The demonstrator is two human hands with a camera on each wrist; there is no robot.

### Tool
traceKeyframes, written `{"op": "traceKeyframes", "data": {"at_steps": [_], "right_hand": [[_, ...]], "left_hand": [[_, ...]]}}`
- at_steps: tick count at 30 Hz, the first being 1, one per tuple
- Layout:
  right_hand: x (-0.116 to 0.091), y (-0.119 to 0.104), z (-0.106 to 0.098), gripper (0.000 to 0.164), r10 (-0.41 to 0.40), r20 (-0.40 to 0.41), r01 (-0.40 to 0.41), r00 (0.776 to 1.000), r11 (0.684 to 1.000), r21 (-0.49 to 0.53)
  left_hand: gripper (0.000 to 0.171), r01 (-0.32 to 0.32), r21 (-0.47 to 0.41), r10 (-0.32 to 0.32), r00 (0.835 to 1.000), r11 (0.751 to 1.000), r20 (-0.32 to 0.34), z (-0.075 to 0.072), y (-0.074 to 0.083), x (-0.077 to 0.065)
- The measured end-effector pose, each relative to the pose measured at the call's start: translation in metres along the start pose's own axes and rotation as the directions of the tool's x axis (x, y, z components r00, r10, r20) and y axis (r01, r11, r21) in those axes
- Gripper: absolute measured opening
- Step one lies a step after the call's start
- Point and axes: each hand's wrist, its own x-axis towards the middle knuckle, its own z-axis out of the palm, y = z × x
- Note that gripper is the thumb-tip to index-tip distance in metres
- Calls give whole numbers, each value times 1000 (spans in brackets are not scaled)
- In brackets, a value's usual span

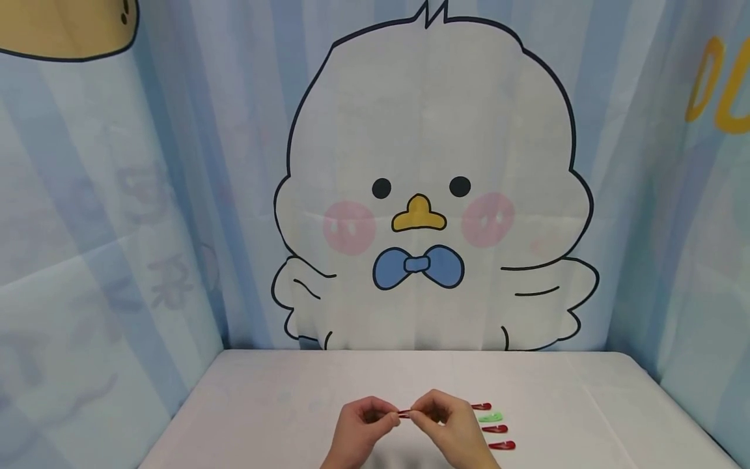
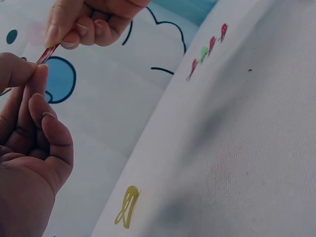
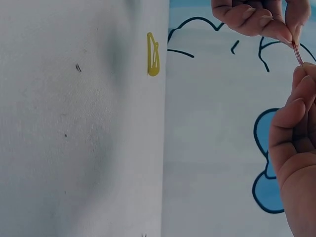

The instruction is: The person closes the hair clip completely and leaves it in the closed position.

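Note:
A small red snap hair clip (image 1: 404, 414) is stretched between the two hands, above the table. The left hand (image 1: 359, 428) pinches one end with thumb and forefinger. At the other end, the right hand (image 1: 450, 425) pinches it the same way. The left wrist view shows the red clip (image 2: 47, 55) tilted between both sets of fingertips. Fingers cover both its ends, so whether it is snapped open or closed I cannot tell. A yellow hair clip (image 2: 128, 206) lies on the table, seen in both wrist views but not in the head view.
To the right of the right hand, three red hair clips (image 1: 502, 445) and one green hair clip (image 1: 491, 417) lie in a row. They rest on the white table (image 1: 263, 404). A curtain (image 1: 246, 195) with a cartoon chick hangs behind it, and printed cloth hangs at both sides.

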Motion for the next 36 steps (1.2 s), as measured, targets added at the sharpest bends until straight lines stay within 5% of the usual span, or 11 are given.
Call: {"op": "traceKeyframes", "data": {"at_steps": [23, 36], "right_hand": [[0, 7, -4, 10, -197, 56, 203, 979, 968, -149], [1, 10, -8, 9, -198, 41, 202, 979, 970, -136]], "left_hand": [[17, 33, -129, -29, 999, 991, 31, 1, 1, -2], [20, 7, -9, -7, 998, 1000, 56, -7, -4, 3]]}}
